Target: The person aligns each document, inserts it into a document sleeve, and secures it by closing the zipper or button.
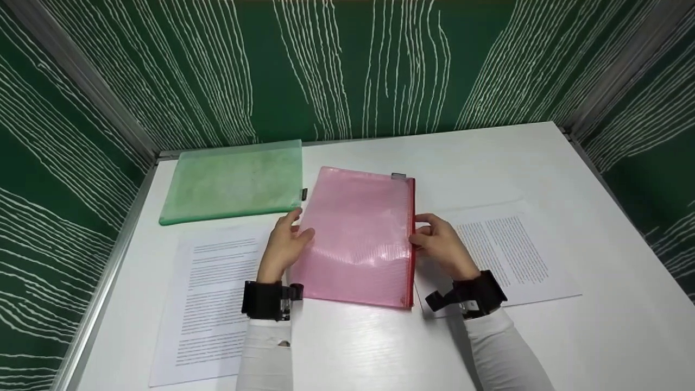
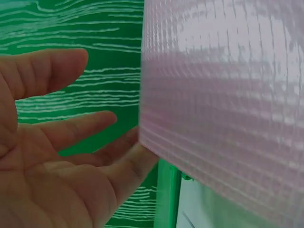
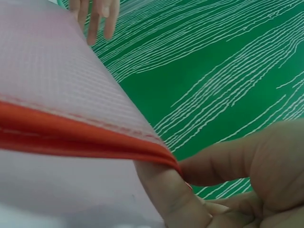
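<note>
A pink translucent zipper pouch (image 1: 355, 233) with a red zipper edge (image 1: 411, 244) is held up over the table in the middle of the head view. My right hand (image 1: 442, 244) pinches that red edge between thumb and fingers; the right wrist view shows the edge (image 3: 85, 137) in the grip. At the pouch's left side is my left hand (image 1: 282, 247), its fingers spread. In the left wrist view the thumb (image 2: 57, 71) stands apart from the pouch, while a lower finger (image 2: 126, 173) reaches behind its corner.
A green zipper pouch (image 1: 239, 179) lies at the back left of the white table (image 1: 597, 336). Printed sheets (image 1: 212, 309) lie at the left, and more printed paper (image 1: 505, 250) lies at the right, partly behind my right hand. Green panels with white lines (image 1: 358, 65) border the table.
</note>
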Demonstrator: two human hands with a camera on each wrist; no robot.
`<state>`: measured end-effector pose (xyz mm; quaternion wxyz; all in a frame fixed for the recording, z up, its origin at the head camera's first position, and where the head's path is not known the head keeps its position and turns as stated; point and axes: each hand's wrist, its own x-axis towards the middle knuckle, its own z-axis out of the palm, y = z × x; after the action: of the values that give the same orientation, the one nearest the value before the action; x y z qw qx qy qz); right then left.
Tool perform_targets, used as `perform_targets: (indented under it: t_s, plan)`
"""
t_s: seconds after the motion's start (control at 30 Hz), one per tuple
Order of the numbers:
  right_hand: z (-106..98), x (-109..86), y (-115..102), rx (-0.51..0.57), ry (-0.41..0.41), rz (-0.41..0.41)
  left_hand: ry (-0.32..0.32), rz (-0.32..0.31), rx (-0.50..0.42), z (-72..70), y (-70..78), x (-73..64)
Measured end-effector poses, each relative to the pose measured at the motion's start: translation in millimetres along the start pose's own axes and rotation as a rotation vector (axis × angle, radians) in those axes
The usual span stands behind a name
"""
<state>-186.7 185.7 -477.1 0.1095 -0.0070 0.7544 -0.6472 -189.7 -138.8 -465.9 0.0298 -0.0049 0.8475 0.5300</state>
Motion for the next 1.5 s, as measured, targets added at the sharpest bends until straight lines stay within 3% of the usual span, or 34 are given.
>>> perform_targets:
  t_s: [0.1,0.3,0.53,0.73,0.97,1.27,1.5]
  plan:
    - [2,1.9,3,-0.063,0.004,-0.023,-0.019,0.021,0.096,3.3,3.4,-4.4]
    - [1,2.2,3,-0.120,-0.001,0.010,-0.072,0.091,0.238,19.9,16.7,-21.2]
    - [-8,-0.7,-2,-0.146,-0.069,0.053,-0.228,0.233,0.328,55.9,43.1,-50.9]
    - [-20,-5.1,-4,-0.212,-0.089,0.045,-0.320,0.320,0.476,88.4,53.2,-68.1]
    - [-32,-15.9,-15,-0.233,-0.127,-0.025,-0.296,0.448,0.595,112.6,57.0,-77.4]
    - [-52,-34.2,-25,-0.553,-0.024,-0.249,-0.247,0.604,0.740,137.5,66.2,-81.0]
    - [-72,-27.2,-15,-0.684,-0.043,-0.262,-0.243,0.644,0.955,164.1,72.8,-84.3]
